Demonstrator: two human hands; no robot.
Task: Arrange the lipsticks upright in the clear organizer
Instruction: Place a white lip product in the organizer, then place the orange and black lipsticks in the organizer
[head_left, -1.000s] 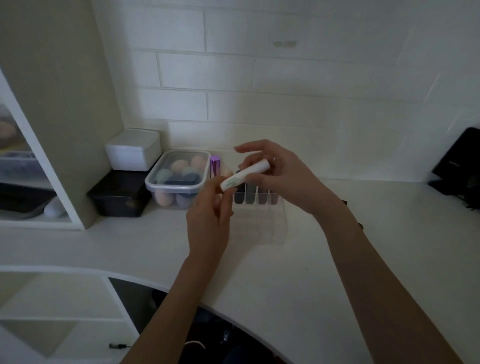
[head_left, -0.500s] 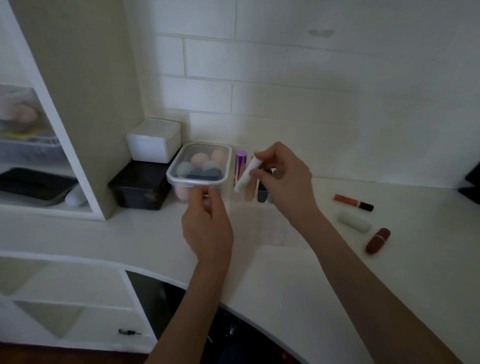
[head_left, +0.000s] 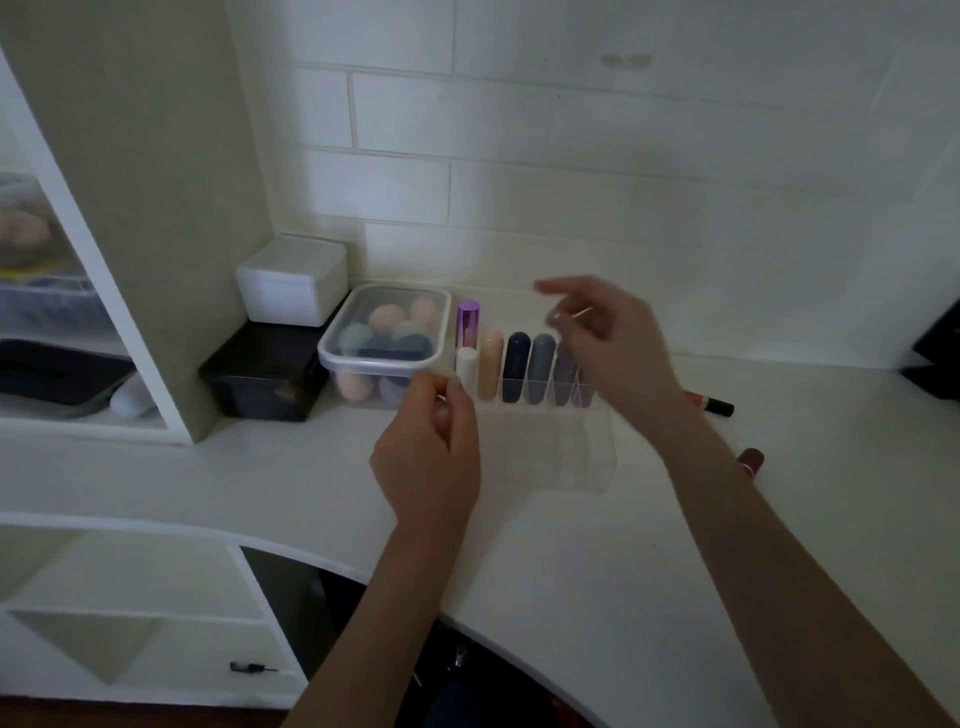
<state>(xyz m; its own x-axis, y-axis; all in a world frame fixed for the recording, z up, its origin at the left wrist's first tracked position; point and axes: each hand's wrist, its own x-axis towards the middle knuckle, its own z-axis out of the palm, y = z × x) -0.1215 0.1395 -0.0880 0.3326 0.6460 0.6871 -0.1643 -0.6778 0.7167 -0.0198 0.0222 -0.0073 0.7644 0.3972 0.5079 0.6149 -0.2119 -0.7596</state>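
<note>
Right hand (head_left: 608, 348) motion-blurred, fingers smeared, can't tell if pinching anything. It covers the right end of the lipstick row in the clear organizer (head_left: 582, 457), count there unclear. Organizer walls barely readable against the desk (head_left: 779, 545). Right forearm hides most of the red-and-black tube (head_left: 714, 406) at 3 o'clock and the lower part of the dark red lipstick (head_left: 750, 460). Black object (head_left: 937, 358) cut by right edge. Left hand (head_left: 428, 457) fingertips curled, contact with organizer unclear

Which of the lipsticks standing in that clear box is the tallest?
The shiny purple lipstick at the left end of the clear organizer. Its metallic cap rises above the white, peach, navy and grey ones.
</note>
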